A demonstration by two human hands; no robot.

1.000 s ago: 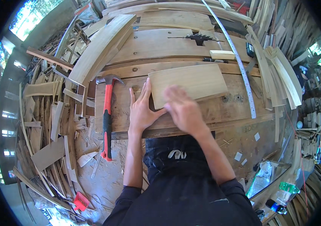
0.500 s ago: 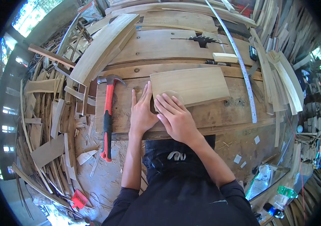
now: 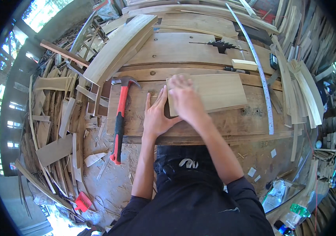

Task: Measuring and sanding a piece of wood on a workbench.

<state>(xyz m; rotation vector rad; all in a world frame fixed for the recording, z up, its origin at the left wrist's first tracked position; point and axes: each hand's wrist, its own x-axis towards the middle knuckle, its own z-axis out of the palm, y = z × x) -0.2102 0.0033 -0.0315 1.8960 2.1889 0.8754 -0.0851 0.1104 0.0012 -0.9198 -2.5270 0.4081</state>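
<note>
A pale, flat wooden board lies on the worn wooden workbench in front of me. My left hand rests flat on the bench against the board's left end, fingers stretched out and thumb along the near corner. Over the left part of the board is my right hand, its fingers smeared by motion. Whatever lies beneath that palm is hidden now. Left of my hands, a claw hammer with a red and black handle lies with its head away from me and its grip over the bench edge.
A long metal ruler lies along the bench's right side. Near it are a small wood block, a black marker-like stick and a toothed dark blade. Thick planks stand at left; scrap wood is heaped beyond.
My right hand has slid away from me across the board; the round pale disc seen under its fingers is out of sight. The whole view has shifted slightly, with my left hand still at the board's end.
</note>
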